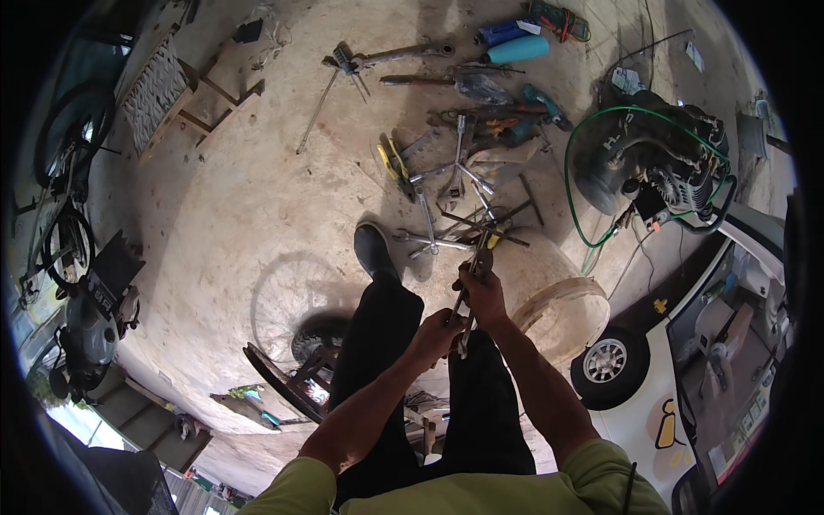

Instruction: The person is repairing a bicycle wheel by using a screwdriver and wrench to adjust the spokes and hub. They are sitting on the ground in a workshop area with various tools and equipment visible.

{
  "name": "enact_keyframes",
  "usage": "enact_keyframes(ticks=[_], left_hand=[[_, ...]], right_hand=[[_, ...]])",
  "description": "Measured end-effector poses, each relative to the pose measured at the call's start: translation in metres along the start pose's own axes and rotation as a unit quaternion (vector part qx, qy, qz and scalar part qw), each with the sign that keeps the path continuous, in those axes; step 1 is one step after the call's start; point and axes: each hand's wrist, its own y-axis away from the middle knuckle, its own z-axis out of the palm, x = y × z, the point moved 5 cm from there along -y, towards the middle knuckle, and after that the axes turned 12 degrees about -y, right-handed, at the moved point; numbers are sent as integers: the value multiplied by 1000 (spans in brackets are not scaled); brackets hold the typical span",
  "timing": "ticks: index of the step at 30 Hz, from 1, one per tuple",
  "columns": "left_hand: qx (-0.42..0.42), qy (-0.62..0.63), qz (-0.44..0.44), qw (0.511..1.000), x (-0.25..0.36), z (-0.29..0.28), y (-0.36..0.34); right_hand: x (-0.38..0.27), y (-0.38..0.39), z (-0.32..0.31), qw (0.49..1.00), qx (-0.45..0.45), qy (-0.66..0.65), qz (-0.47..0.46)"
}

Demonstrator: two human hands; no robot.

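Observation:
Both my hands are closed around a slim metal tool [458, 307] held upright over my lap; its exact kind is partly hidden by my fingers. My left hand [434, 340] grips the lower part, where a shiny end shows below. Higher up, my right hand [482, 297] wraps the upper part. Just beyond on the floor lie crossed metal bars, a three-armed socket wrench [461, 165], a combination wrench [428, 220], an adjustable wrench [452, 187] and yellow-handled pliers [394, 168].
Right of my legs stands a pale round tub [562, 319], near a car wheel [611, 367]. An air compressor [661, 163] with a green hose sits far right. More tools and a teal bottle [518, 49] lie farther off. Motorcycles [90, 335] line the left.

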Motion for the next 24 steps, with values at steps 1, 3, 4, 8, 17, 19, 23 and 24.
enact_keyframes(ticks=[1,3,4,8,17,19,23,24], left_hand=[[-1,-6,-5,1000,-1,1,-1],[0,-17,-13,1000,2,2,-2],[2,-21,-9,1000,3,4,-4],[3,-44,-2,999,8,14,-8],[6,-77,-14,997,-1,34,-21],[0,-47,-33,998,-8,38,-20],[-12,-2,-56,998,-21,46,-8],[-13,0,-56,998,-24,48,-6]], right_hand=[[1,0,-2,1000,5,0,3],[3,-1,-5,1000,13,0,9],[2,-2,-7,1000,15,-1,5],[0,-2,-21,1000,29,0,-3],[16,4,-50,998,54,-5,17],[24,11,-47,999,46,-7,16],[32,24,-49,998,45,6,36],[30,27,-50,998,46,12,29]])
